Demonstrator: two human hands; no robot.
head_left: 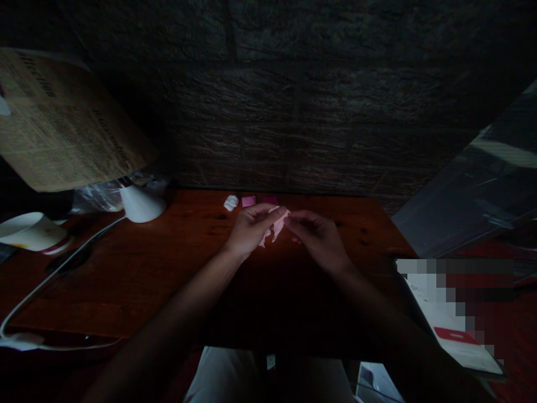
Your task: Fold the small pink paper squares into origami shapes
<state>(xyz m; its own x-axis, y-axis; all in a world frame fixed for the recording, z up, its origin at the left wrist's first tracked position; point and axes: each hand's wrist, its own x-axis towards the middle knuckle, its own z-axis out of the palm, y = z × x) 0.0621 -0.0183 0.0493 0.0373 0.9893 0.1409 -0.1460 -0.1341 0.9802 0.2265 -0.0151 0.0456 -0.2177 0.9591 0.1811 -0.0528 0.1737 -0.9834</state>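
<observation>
A pale pink piece (280,223), thin and ragged like torn or crumpled paper, is held in front of the person, toward the far edge of the wooden table (126,280) and near the middle of that edge's length. It is pinched between thumb and fingers by the left hand (248,226); its right side is gripped by the fingertips of the right hand (316,234), which are drawn close together. Loose ends are left hanging below the fingers — whether the tabletop is touched by them cannot be told in this dim light.

Along the far edge, just beyond the hands, a crumpled white wad (230,202), a pink square (249,201) and a darker magenta piece (271,200) are set in a row. Near the far left corner a lamp (142,204) is placed, with a paper cup (31,230) by the left end.

The step in hand is judged to be fine shaping or parting of the pink piece by both hands. For the next move, a light, steady pinch seems to be called for — too hard a pull, and the thin ends could be torn.
</observation>
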